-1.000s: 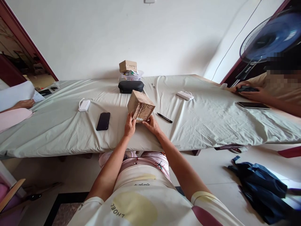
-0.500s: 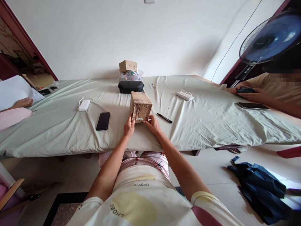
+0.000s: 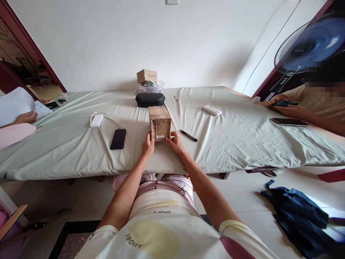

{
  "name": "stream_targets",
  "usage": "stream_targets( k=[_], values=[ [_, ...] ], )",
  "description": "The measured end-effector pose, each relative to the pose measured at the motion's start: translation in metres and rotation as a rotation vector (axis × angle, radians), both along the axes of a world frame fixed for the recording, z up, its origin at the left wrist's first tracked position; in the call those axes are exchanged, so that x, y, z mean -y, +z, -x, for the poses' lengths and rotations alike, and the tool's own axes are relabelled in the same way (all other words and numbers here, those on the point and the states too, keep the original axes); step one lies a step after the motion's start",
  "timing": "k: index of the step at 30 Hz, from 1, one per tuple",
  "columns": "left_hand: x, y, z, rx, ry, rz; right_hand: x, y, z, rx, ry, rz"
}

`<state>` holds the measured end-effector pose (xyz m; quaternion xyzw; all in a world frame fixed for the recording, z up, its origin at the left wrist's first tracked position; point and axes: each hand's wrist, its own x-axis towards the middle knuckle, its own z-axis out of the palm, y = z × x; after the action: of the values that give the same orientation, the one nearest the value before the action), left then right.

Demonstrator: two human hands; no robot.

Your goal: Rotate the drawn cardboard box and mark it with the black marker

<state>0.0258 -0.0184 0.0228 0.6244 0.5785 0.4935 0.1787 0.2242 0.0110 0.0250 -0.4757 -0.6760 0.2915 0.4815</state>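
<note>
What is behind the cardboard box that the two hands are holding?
Behind the held box are a black case, then a plastic tub and a smaller carton. The box covers some of the cloth just behind it; anything there cannot be seen.

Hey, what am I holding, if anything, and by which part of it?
A cardboard box, by its near lower corners: the left hand is at the left corner, the right hand at the right.

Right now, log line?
left hand: holding printed cardboard box; right hand: same box; black marker: right of box; smartphone: left of box
</note>
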Motion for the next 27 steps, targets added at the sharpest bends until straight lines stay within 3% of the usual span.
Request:
stream_targets(
  k=[22,27],
  values=[
    [0.0008,-0.0012,-0.0014,-0.007,0.011,0.024,-0.0001,0.0002,0.0005,0.032,-0.068,-0.005],
    [-0.0002,-0.0022,-0.0019,-0.127,0.035,0.054,-0.0016,-0.0004,0.0006,0.015,-0.094,-0.068]
  ],
)
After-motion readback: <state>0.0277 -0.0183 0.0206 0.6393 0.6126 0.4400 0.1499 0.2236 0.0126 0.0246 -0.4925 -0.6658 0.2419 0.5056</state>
